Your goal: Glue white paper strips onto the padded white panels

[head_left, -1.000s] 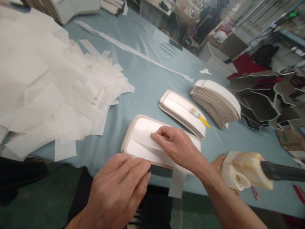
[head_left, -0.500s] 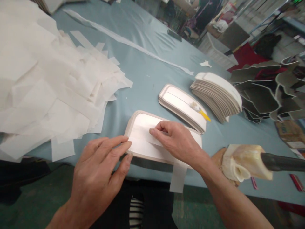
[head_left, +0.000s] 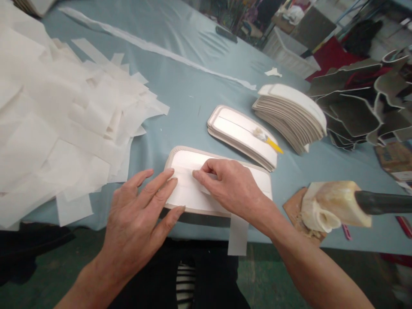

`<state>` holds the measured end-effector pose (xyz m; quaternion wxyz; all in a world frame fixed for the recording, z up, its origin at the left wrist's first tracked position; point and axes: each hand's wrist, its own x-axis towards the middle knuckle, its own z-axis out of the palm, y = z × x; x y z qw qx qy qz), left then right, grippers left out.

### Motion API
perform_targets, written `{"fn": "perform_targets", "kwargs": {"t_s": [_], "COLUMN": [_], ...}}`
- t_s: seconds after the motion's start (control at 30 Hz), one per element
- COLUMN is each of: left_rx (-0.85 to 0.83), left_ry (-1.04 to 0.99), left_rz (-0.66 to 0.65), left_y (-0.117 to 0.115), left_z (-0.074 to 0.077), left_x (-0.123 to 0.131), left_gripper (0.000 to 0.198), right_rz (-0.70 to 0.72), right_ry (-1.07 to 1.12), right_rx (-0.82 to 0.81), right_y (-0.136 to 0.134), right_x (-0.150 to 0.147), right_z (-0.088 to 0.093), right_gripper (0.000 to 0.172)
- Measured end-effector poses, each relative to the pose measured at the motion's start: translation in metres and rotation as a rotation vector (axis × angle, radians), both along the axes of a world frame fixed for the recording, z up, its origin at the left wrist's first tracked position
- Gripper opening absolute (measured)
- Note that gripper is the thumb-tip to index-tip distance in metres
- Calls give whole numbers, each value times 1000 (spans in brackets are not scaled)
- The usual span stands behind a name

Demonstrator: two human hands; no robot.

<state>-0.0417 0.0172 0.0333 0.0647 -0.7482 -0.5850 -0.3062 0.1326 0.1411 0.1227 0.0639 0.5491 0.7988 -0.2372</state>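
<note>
A white panel (head_left: 183,161) with rounded corners and a beige padded rim lies in front of me, on top of what looks like a stack. Spread fingers of my left hand (head_left: 144,206) rest their tips on its left end, the thumb at the near edge. My right hand (head_left: 230,184) is closed in a pinch over the middle of the panel, on what appears to be a thin white paper strip, mostly hidden under the palm. Below that wrist, a pale paper piece (head_left: 238,236) hangs over the near edge.
Loose white paper pieces (head_left: 64,116) heap at the left. Behind the panel are a shorter stack (head_left: 234,128) with a yellow-handled brush (head_left: 272,143) on it and a taller curved stack (head_left: 289,107). At right sits a glue-crusted container (head_left: 334,201) with a black handle.
My left fingertips have slid inward onto the white face, and its fingers are more spread. The right pinch has shifted slightly left along the panel. The view has tilted a little.
</note>
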Motion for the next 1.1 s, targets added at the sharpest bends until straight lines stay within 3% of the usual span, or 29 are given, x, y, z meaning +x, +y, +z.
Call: {"fn": "perform_targets", "kwargs": {"t_s": [0.23, 0.43, 0.6, 0.77, 1.1], "left_rx": [-100, -86, -88, -110, -143], "left_ry": [50, 93, 132, 130, 144], "left_rz": [-4, 0, -12, -19, -12], "left_y": [5, 5, 6, 6, 7], "left_z": [-11, -15, -14, -13, -10], "left_x": [4, 4, 2, 1, 0], "left_gripper": [56, 60, 61, 63, 69], "right_rz": [11, 4, -29, -23, -127], "right_ry": [-49, -2, 104, 276, 352], "right_rx": [27, 29, -65, -239, -179], "right_y": [-3, -1, 5, 11, 9], "right_x": [-2, 11, 47, 95, 149], "right_z": [-2, 5, 13, 11, -5], "right_gripper": [33, 25, 25, 37, 41]}}
